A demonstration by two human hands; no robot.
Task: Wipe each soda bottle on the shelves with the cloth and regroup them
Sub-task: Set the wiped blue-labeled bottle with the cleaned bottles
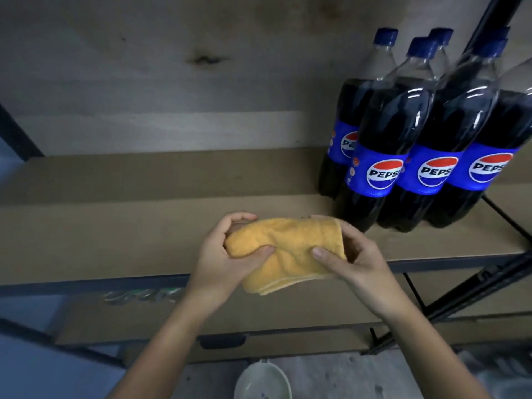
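Note:
A folded yellow cloth (290,251) is held between both hands above the front edge of the shelf (115,231). My left hand (227,254) grips its left end, thumb on top. My right hand (348,254) holds its right end, thumb pressing the cloth. Several large dark Pepsi bottles (380,145) with blue caps and blue labels stand upright and bunched together at the shelf's right end, just beyond my right hand.
The shelf is lined with brown cardboard and has a dark metal frame (475,289) with diagonal braces at the right. A lower shelf (288,318) sits below. A pale bowl (262,381) lies on the concrete floor. A wooden panel backs the shelf.

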